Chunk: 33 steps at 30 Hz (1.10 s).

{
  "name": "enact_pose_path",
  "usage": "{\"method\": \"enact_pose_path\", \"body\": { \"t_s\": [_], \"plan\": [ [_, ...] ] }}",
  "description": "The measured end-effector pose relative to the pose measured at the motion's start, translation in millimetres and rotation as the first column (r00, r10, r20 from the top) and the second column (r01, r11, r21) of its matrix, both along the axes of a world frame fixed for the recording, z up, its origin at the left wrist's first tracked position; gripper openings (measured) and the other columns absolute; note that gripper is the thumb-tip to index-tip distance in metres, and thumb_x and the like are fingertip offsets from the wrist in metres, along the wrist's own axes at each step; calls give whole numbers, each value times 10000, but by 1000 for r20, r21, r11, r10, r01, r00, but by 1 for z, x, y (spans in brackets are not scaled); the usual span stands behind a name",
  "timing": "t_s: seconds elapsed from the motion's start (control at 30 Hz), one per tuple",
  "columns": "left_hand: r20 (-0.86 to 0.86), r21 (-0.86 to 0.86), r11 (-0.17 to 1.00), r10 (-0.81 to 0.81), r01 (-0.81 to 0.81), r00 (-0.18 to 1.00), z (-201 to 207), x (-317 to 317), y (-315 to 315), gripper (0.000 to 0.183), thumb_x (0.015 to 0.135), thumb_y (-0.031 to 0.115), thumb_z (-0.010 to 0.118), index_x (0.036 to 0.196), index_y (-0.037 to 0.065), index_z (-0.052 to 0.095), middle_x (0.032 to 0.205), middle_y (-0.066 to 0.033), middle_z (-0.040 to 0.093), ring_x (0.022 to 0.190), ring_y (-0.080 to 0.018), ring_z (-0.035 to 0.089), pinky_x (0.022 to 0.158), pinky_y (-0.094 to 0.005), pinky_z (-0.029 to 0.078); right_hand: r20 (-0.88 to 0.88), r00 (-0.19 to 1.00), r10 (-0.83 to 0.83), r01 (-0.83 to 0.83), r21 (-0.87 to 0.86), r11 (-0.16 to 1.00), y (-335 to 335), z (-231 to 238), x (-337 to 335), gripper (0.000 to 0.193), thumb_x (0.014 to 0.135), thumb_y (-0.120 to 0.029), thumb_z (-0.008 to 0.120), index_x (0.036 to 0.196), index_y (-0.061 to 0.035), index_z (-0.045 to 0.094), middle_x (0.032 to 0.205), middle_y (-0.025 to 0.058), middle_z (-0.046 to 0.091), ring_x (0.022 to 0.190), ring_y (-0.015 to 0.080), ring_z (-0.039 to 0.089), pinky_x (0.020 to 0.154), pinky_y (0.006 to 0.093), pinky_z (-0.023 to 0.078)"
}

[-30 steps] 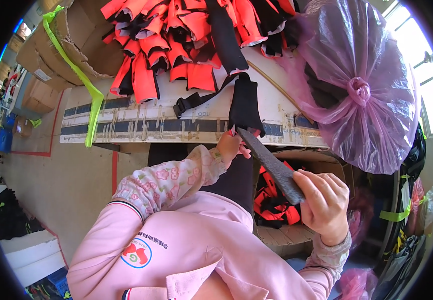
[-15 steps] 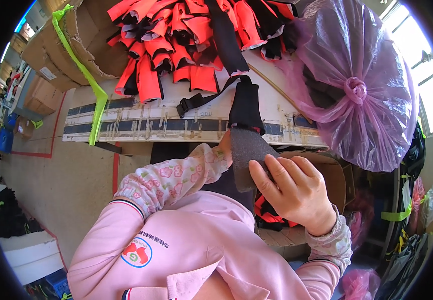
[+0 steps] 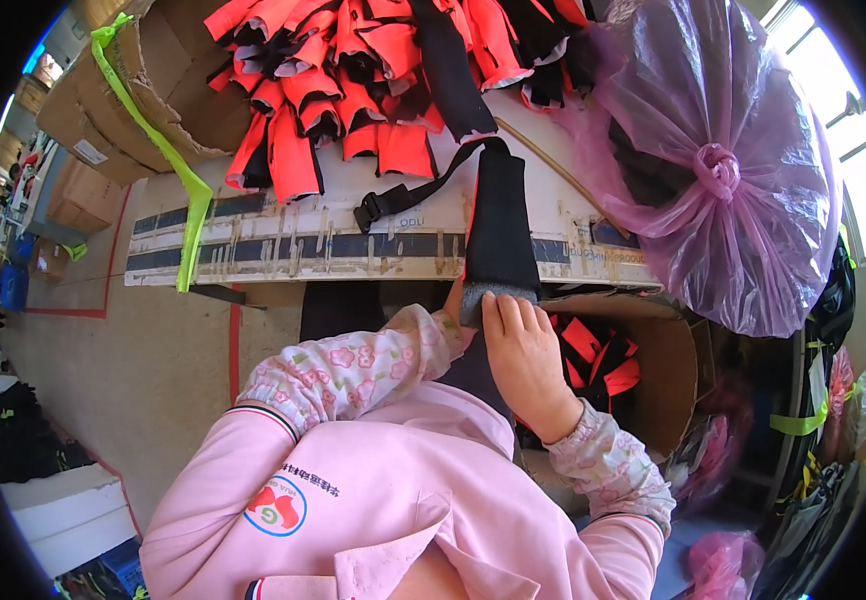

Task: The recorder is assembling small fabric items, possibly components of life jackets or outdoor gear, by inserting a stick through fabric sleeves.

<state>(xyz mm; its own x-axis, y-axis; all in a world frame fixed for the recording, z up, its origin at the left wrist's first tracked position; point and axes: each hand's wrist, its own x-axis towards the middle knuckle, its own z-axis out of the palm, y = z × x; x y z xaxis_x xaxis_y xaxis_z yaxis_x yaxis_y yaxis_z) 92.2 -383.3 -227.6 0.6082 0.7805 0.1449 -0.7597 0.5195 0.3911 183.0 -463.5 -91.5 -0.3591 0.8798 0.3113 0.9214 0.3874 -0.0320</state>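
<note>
— As the head view looks down, where is the grey foam strip (image 3: 471,304)?
— It pokes out of the near mouth of a black sleeve (image 3: 498,225), just past the tabletop's (image 3: 283,205) front edge. The rest of the foam is hidden. The sleeve lies on the tabletop and hangs over that edge, right of its middle.

— What is the right hand (image 3: 528,362) doing?
— Its fingers are close together and lie on the foam. The thumb is out of sight, so I can't tell if it is pinching.

— And the left hand (image 3: 455,303)?
— It's beside the foam's left side. Most of it is hidden, so I can't tell how its fingers are.

— What else is on top?
— A black strap with a buckle (image 3: 369,212) runs left from the sleeve's far end. Orange and black sleeves (image 3: 296,155) are heaped toward the back edge. A knotted purple plastic bag (image 3: 718,175) sits at the right end. A cardboard box (image 3: 93,100) is by the back left corner, and a yellow-green strip (image 3: 193,185) hangs past the front edge, near its left corner.
</note>
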Motion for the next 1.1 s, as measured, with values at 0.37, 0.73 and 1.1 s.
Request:
{"method": "enact_pose_path", "body": {
  "t_s": [0.37, 0.73, 1.1],
  "plan": [
    [-674, 259, 933, 359, -249, 645, 20, 5, -7, 237, 863, 50, 464, 1070, 17, 574, 984, -68, 628, 937, -141, 574, 790, -284, 456, -75, 985, -158, 159, -2, 987, 25, -55, 4, 400, 788, -58, 471, 1159, 86, 441, 1147, 227, 496, 1113, 334, 476, 968, 375, 385],
    [-793, 26, 997, 65, -73, 605, -10, -21, -15, 193, 850, 83, 475, 994, 57, 601, 841, -47, 631, 691, -134, 570, 601, -283, 441, -53, 992, -111, 84, -366, 927, 47, -72, -2, 65, 695, -81, 588, 659, -35, 617, 675, 153, 601, 645, 299, 610, 612, 375, 501],
    [-726, 410, 905, 249, 112, 641, -40, -28, 3, 317, 873, 123, 537, 1183, 60, 528, 1137, -79, 585, 1029, -175, 548, 894, -317, 425, -247, 887, -391, 265, -421, 867, 37, -97, -24, 70, 717, -48, 545, 699, -20, 607, 704, 173, 607, 679, 346, 604, 629, 439, 484]
  ]
}}
